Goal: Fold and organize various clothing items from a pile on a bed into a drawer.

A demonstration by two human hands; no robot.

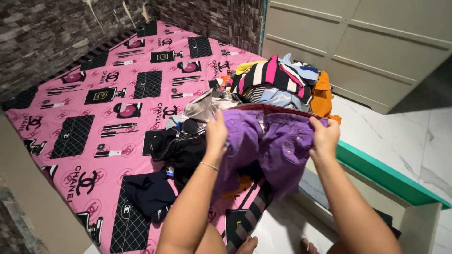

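I hold up a pair of purple shorts [278, 141] by the waistband over the edge of a bed. My left hand [217, 132] grips the left side of the waistband, and my right hand [324, 136] grips the right side. The garment hangs down between my forearms. A thin bracelet sits on my left wrist. Beneath the shorts lies a heap of clothes, with black garments [181, 148] closest to my left hand.
A pink printed bedsheet [94, 94] covers the mattress. A pile with a striped pink, black and white garment [273, 77] and an orange piece [322, 96] lies at the far bed corner. A pale wardrobe [367, 42] stands behind, a teal bed frame edge [391, 176] at right, and white floor tiles.
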